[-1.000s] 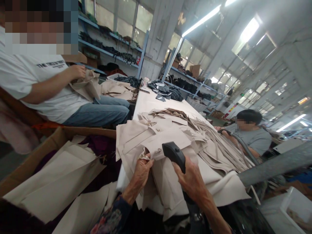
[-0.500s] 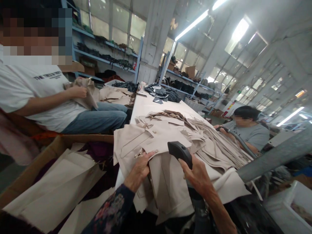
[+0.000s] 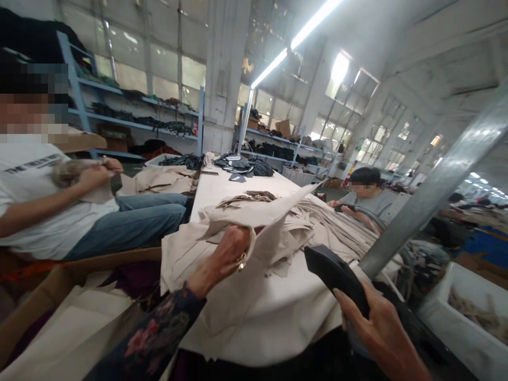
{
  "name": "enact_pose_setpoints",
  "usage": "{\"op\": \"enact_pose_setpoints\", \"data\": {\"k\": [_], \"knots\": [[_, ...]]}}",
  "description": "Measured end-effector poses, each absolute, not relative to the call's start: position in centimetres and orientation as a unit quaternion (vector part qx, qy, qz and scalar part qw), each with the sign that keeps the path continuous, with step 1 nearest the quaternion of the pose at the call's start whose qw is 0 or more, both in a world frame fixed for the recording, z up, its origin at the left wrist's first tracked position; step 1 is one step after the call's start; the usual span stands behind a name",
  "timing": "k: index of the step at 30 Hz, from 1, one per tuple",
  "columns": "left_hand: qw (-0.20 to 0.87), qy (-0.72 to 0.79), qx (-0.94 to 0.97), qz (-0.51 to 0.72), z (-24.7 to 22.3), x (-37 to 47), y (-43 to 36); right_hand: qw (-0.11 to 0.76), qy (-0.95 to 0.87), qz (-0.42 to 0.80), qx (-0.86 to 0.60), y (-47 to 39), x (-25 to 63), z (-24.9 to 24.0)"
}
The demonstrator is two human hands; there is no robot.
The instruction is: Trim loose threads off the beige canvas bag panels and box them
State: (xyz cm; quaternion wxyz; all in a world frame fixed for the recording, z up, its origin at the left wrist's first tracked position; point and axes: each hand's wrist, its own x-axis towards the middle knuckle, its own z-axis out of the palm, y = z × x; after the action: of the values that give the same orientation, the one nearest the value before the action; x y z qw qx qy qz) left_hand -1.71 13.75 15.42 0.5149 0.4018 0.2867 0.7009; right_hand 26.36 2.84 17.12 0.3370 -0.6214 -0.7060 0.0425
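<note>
My left hand (image 3: 228, 255) is closed on a beige fabric piece (image 3: 270, 211), which is lifted and slanting above the pile. A gold-coloured metal fitting (image 3: 241, 261) shows beside its fingers. My right hand (image 3: 377, 317) grips a black handheld tool (image 3: 333, 270), whose flat head points up and left, apart from the lifted piece. Under both hands, more beige fabric (image 3: 262, 312) drapes over the near edge of the white table (image 3: 214, 185). Long strips of beige fabric (image 3: 337, 225) lie stacked behind the tool.
A cardboard box (image 3: 43, 301) with beige and purple cloth stands at the left, near a seated person (image 3: 47, 196). A slanting metal pole (image 3: 428, 185) rises at the right, beside a white bin (image 3: 472, 307). Another person (image 3: 369, 196) sits across the table.
My left hand has raised a fabric piece off the pile, and its fingers have curled in. The tool in my right hand has moved right and lower. The view has turned.
</note>
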Motion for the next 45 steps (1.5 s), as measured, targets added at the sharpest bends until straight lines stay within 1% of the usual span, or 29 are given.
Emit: {"op": "enact_pose_setpoints", "data": {"k": [2,5,7,9,13,19,23,25,28,29,31,32,34,36,37,38,40,45], "knots": [[0.536,0.278,0.456,0.654,12.8,-0.7,13.0,0.328,-0.702,0.047,-0.631,1.2,27.4,16.2],[0.552,0.277,0.535,0.577,7.5,1.0,12.3,0.296,-0.696,0.078,-0.649,-1.4,28.2,14.7],[0.57,0.294,0.542,0.543,4.4,1.9,11.8,0.275,-0.701,0.103,-0.65,-2.9,28.1,14.1],[0.588,0.313,0.534,0.521,2.2,2.4,11.3,0.249,-0.707,0.134,-0.648,-4.0,27.6,13.7],[0.594,0.321,0.557,0.484,0.9,2.5,10.8,0.207,-0.724,0.178,-0.634,-4.3,26.0,13.1],[0.63,0.342,0.511,0.474,1.0,2.4,10.9,0.178,-0.744,0.156,-0.625,-1.9,23.5,11.4],[0.573,0.331,0.57,0.486,0.8,2.8,10.8,0.189,-0.75,0.137,-0.619,0.8,22.2,11.2],[0.5,0.337,0.642,0.474,0.3,2.6,10.1,0.213,-0.741,0.123,-0.625,2.0,22.1,11.6],[0.355,0.356,0.755,0.421,-1.1,1.1,8.4,0.244,-0.715,0.114,-0.645,2.9,22.5,12.2],[0.322,0.362,0.777,0.402,-1.5,0.4,7.8,0.249,-0.712,0.12,-0.646,2.9,22.7,12.4],[0.312,0.38,0.783,0.382,-1.7,-1.2,6.8,0.246,-0.714,0.138,-0.64,2.9,23.0,12.5],[0.336,0.393,0.764,0.386,-1.4,-1.9,6.5,0.24,-0.717,0.146,-0.638,2.8,23.0,12.5],[0.439,0.407,0.682,0.42,-0.2,-2.9,6.3,0.226,-0.723,0.161,-0.633,2.8,22.8,12.3],[0.548,0.401,0.549,0.486,1.6,-3.2,6.5,0.219,-0.731,0.169,-0.623,2.9,22.3,12.0],[0.584,0.395,0.48,0.521,2.4,-3.1,6.8,0.216,-0.738,0.173,-0.615,3.0,21.9,11.8],[0.602,0.393,0.421,0.554,3.1,-2.9,7.2,0.212,-0.745,0.177,-0.607,3.1,21.5,11.7],[0.597,0.406,0.339,0.603,4.0,-2.3,8.0,0.202,-0.761,0.18,-0.589,3.3,20.7,11.3],[0.593,0.376,0.227,0.675,4.3,-1.5,9.6,0.182,-0.795,0.191,-0.546,3.4,18.5,10.7]]}}
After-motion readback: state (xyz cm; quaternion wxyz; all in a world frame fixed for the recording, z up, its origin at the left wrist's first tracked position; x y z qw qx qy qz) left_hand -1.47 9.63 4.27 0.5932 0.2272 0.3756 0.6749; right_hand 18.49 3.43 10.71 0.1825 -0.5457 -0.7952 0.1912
